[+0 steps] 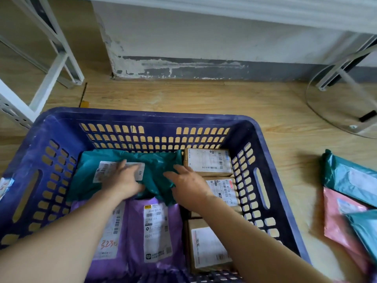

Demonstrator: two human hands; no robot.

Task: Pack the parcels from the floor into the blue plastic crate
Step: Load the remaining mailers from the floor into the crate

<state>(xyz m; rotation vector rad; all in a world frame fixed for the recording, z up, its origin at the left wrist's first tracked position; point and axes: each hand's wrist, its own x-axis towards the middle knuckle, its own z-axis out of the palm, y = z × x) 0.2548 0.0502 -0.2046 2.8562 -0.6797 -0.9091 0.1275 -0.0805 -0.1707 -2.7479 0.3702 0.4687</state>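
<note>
Blue plastic crate [51,127] fills the lower centre of the frame, standing on the wood floor [265,103].

Inside, at the far end, lies a teal mailer bag [89,180]. Both hands are on it.
- Left hand [124,180]: flat on the bag's white label, fingers fairly straight, pressing down, gripping nothing.
- Right hand [189,184]: on the bag's crumpled right edge, fingers stretched out toward upper left. Thumb is hidden, so can't tell if it pinches the plastic.

Also in the crate:
- 2 purple mailer bags [134,221], side by side in the near left part, labels up. The teal bag's near edge overlaps them.
- 3 cardboard boxes in a row along the right wall: far box [208,160], mid box [222,190] partly under the right wrist, near box [208,248].

Parcels on the floor, right edge of frame, overlapping each other:
- teal bag [346,176]
- pink bag [342,225]
- 2nd teal bag [365,227], lower right

White metal frame [53,66] stands upper left. Scuffed wall [204,37] runs across the top. Round clear disc [318,111] lies on the floor, upper right.
</note>
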